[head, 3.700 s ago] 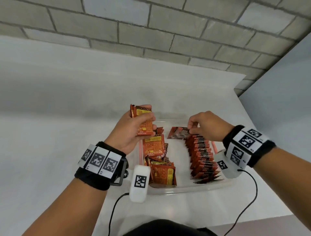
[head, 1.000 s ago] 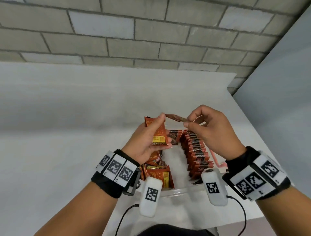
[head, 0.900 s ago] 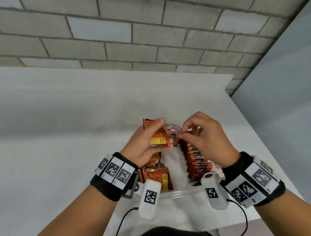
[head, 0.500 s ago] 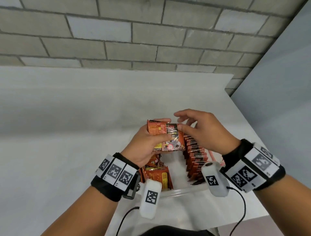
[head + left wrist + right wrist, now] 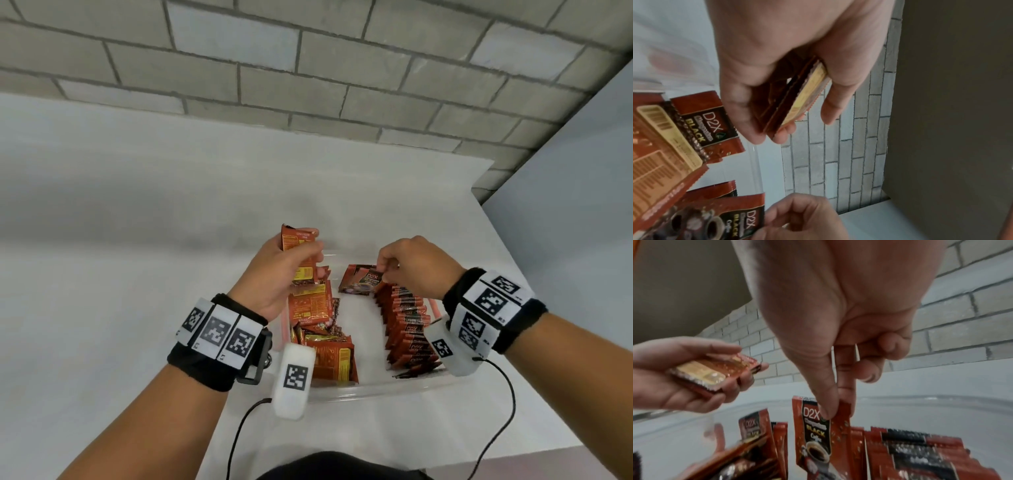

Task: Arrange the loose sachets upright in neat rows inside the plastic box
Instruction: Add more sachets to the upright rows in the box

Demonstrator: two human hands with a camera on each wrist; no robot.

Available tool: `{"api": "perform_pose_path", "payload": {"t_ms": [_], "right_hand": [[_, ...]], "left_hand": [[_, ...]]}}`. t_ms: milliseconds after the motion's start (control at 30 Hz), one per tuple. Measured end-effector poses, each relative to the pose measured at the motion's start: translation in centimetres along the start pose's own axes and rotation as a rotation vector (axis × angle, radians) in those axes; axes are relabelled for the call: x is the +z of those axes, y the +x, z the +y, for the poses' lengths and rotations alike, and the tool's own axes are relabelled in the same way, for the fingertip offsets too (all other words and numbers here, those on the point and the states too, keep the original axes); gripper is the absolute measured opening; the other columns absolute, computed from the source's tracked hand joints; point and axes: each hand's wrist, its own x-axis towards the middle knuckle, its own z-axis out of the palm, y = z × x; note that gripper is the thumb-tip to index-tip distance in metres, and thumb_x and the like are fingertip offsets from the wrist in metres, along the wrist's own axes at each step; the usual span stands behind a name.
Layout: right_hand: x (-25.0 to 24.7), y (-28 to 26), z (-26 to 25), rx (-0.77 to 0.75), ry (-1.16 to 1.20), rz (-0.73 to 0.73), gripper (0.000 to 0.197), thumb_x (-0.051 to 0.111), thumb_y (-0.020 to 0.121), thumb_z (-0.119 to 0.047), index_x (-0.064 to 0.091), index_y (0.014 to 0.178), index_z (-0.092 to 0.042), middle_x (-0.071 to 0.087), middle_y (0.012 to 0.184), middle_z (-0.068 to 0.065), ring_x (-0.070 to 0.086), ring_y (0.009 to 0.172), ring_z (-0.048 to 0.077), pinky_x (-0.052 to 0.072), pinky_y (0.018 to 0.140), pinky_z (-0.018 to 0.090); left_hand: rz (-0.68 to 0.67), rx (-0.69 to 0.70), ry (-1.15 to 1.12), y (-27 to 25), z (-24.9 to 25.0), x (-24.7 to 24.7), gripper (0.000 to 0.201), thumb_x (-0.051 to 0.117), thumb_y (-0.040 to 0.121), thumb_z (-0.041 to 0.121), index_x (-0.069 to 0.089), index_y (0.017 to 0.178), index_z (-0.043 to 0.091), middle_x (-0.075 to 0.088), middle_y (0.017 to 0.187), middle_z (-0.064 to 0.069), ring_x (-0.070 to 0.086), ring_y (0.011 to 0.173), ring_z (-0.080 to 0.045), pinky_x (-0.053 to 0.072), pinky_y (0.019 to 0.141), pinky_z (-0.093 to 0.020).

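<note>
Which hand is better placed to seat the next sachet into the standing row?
Right. The right hand already pinches one sachet at the far end of the standing row in the box. The left hand holds a small stack over the loose pile, off to the side.

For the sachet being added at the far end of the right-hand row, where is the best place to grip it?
By its top edge, from above. The sachet stands upright against the upright row in the plastic box, so only the top is free; the right hand pinches there, thumb in front, finger behind.
</note>
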Motion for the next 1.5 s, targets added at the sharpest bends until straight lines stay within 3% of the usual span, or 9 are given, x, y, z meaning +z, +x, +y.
{"api": "perform_pose_path", "payload": {"t_ms": [133, 433, 633, 1100, 1500], "right_hand": [[0.9, 1.1, -0.6, 0.021, -0.068, -0.038, 0.011, 0.066, 0.083, -0.011, 0.070, 0.092, -0.017, 0.066, 0.091, 0.000, 0.063, 0.084, 0.020, 0.050, 0.074, 0.028], [1.9, 1.9, -1.2, 0.010, -0.169, -0.085, 0.013, 0.064, 0.084, -0.011, 0.069, 0.094, -0.016, 0.067, 0.095, 0.004, 0.062, 0.085, 0.023, 0.047, 0.070, 0.027], [2.2, 2.0, -1.1, 0.022, -0.208, -0.081, 0.018, 0.059, 0.087, -0.012, 0.068, 0.102, -0.017, 0.066, 0.103, 0.008, 0.062, 0.090, 0.027, 0.051, 0.075, 0.033], [2.7, 2.2, -0.8, 0.011, -0.249, -0.044, 0.019, 0.058, 0.090, -0.015, 0.067, 0.105, -0.018, 0.065, 0.106, 0.008, 0.062, 0.091, 0.028, 0.045, 0.070, 0.027], [3.0, 2.6, -0.8, -0.028, -0.491, 0.018, 0.021, 0.051, 0.091, -0.010, 0.066, 0.104, -0.017, 0.065, 0.099, 0.004, 0.062, 0.086, 0.024, 0.036, 0.064, 0.026]], "left_hand": [[0.007, -0.021, -0.041, 0.0, -0.3, -0.2, 0.028, 0.063, 0.090, 0.016, 0.059, 0.117, 0.013, 0.064, 0.082, -0.006, 0.064, 0.065, -0.017, 0.056, 0.065, -0.030], [0.007, -0.040, -0.055, 0.1, -0.5, -0.5, 0.025, 0.062, 0.090, 0.017, 0.061, 0.114, 0.016, 0.066, 0.079, -0.004, 0.065, 0.066, -0.016, 0.056, 0.064, -0.028], [0.008, -0.043, -0.052, 0.1, -0.6, -0.5, 0.026, 0.062, 0.090, 0.018, 0.061, 0.116, 0.016, 0.067, 0.079, -0.004, 0.066, 0.068, -0.016, 0.056, 0.063, -0.028], [-0.007, -0.045, -0.060, 0.0, -0.6, -0.4, 0.026, 0.062, 0.090, 0.018, 0.060, 0.116, 0.016, 0.066, 0.079, -0.004, 0.065, 0.067, -0.015, 0.056, 0.064, -0.027], [-0.008, -0.046, -0.063, 0.0, -0.6, -0.5, 0.019, 0.061, 0.091, 0.017, 0.061, 0.110, 0.017, 0.066, 0.076, -0.003, 0.064, 0.065, -0.016, 0.056, 0.062, -0.025]]}}
